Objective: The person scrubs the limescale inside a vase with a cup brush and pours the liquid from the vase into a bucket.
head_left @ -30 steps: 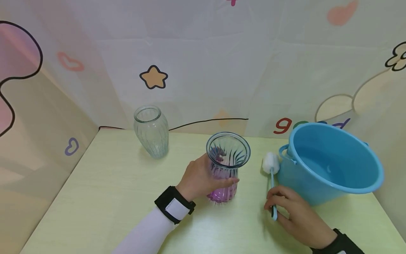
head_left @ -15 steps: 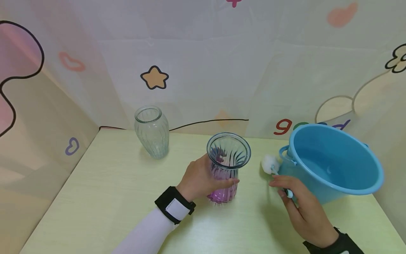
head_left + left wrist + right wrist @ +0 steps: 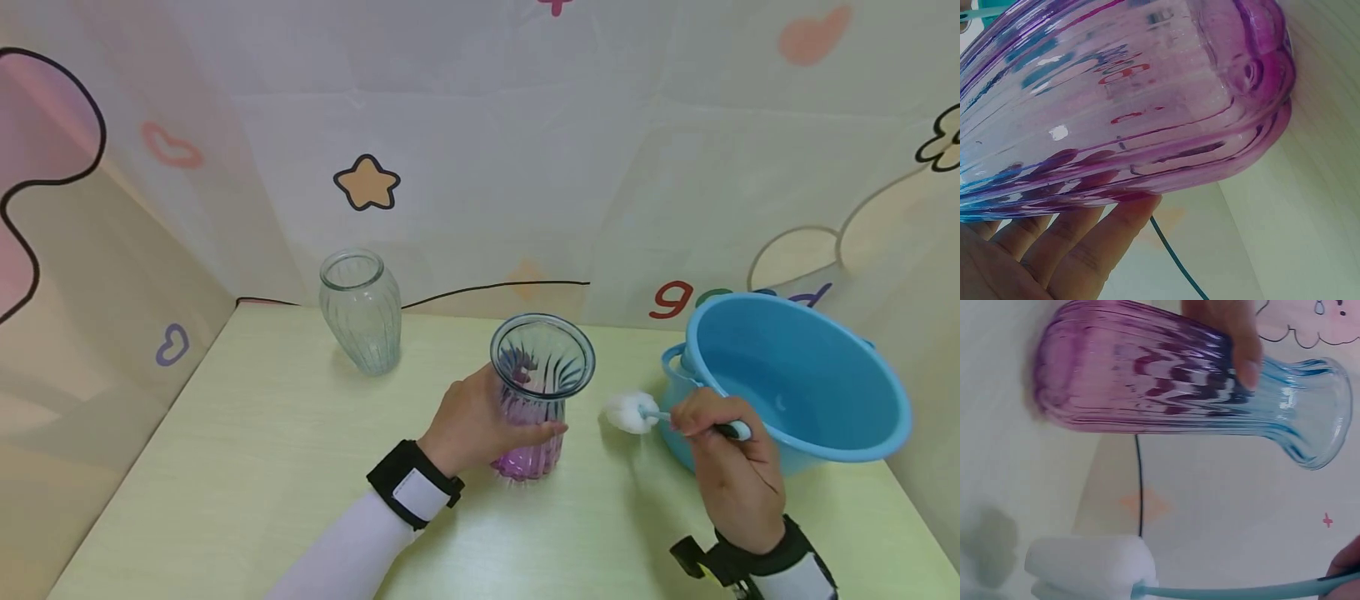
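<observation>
The purple vase point(image 3: 534, 400) is gripped upright at mid-table by the left hand point(image 3: 472, 421), fingers wrapped round its body. The brush point(image 3: 660, 414) is pinched by the right hand point(image 3: 723, 454), lying level, sponge end pointed left, just right of the vase.

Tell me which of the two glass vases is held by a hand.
The purple and blue vase with the flared rim, gripped by the left hand. The clear vase stands apart at the back of the table, untouched.
</observation>
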`<state>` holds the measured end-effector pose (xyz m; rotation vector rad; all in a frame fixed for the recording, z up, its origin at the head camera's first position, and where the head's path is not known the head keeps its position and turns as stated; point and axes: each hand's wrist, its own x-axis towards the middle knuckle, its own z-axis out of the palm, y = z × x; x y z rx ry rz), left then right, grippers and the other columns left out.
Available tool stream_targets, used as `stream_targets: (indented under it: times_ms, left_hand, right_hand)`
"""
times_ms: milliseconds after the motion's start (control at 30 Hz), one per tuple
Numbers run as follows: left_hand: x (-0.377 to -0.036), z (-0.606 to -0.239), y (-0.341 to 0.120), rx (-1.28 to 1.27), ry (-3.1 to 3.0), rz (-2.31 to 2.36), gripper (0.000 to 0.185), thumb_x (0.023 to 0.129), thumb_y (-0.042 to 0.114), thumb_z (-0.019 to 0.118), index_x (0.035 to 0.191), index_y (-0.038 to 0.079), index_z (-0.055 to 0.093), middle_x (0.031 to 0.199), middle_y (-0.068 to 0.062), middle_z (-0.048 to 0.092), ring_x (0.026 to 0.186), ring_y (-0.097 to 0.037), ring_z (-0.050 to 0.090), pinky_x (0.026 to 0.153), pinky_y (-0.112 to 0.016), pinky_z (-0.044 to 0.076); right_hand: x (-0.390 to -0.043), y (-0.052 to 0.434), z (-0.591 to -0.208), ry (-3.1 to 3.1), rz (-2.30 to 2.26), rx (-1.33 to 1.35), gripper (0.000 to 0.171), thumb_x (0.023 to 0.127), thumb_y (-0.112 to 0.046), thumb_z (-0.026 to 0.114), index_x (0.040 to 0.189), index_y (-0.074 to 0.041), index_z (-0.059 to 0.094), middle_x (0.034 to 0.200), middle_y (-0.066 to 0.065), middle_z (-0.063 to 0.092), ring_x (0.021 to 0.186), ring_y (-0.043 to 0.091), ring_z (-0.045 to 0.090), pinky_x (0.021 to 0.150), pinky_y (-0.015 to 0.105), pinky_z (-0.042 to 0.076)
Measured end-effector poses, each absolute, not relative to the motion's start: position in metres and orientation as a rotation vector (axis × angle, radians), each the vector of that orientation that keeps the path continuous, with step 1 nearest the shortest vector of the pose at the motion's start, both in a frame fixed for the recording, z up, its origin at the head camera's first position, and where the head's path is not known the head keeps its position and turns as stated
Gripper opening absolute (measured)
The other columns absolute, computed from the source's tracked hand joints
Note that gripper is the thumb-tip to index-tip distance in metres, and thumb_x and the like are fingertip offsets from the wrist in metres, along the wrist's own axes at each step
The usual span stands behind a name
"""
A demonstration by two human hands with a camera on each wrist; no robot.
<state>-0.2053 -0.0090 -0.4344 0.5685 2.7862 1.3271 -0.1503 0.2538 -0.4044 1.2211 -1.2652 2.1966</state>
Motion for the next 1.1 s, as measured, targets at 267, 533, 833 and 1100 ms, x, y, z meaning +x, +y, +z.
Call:
stream_targets:
  times_ms: [267, 533, 833, 1100]
  left_hand:
    - [-0.205, -0.434, -0.009, 0.562, 2.781, 1.331, 0.094, 0.073, 0.062, 0.087, 0.148, 0.023, 0.045, 0.129, -0.001, 0.072, 0.115, -0.022, 0.072, 0.094, -0.045, 0.060]
    - [-0.205, -0.434, -0.009, 0.567, 2.789, 1.326, 0.092, 0.073, 0.062, 0.087, 0.146, 0.023, 0.046, 0.128, -0.001, 0.072, 0.113, -0.022, 0.072, 0.093, -0.044, 0.060]
    - [-0.206, -0.435, -0.009, 0.569, 2.794, 1.318, 0.092, 0.073, 0.062, 0.088, 0.145, 0.023, 0.047, 0.128, 0.000, 0.072, 0.113, -0.022, 0.072, 0.092, -0.043, 0.061]
    - [-0.205, -0.434, -0.009, 0.559, 2.775, 1.340, 0.094, 0.073, 0.062, 0.088, 0.147, 0.024, 0.046, 0.130, -0.001, 0.071, 0.115, -0.022, 0.072, 0.094, -0.045, 0.060]
  right_hand:
    - [-0.152, 0.236, -0.379, -1.085, 2.231, 1.196, 0.029, 0.099, 0.013, 0.036, 0.106, 0.020, 0.063, 0.086, 0.017, 0.065, 0.073, 0.023, 0.039, 0.068, 0.031, 0.024]
    - [-0.153, 0.236, -0.364, -1.162, 2.223, 1.164, 0.043, 0.103, -0.015, 0.032, 0.081, 0.010, 0.060, 0.067, 0.011, 0.046, 0.070, 0.022, 0.037, 0.069, 0.031, 0.019]
    - [-0.154, 0.233, -0.335, -1.021, 2.279, 1.186, 0.031, 0.095, -0.007, 0.028, 0.065, -0.004, 0.025, 0.063, 0.006, 0.026, 0.063, 0.018, 0.029, 0.066, 0.027, 0.018]
    - [-0.156, 0.241, -0.302, -0.882, 2.329, 1.162, 0.027, 0.087, -0.008, 0.024, 0.061, -0.008, 0.017, 0.061, 0.000, 0.019, 0.056, 0.013, 0.023, 0.059, 0.022, 0.016]
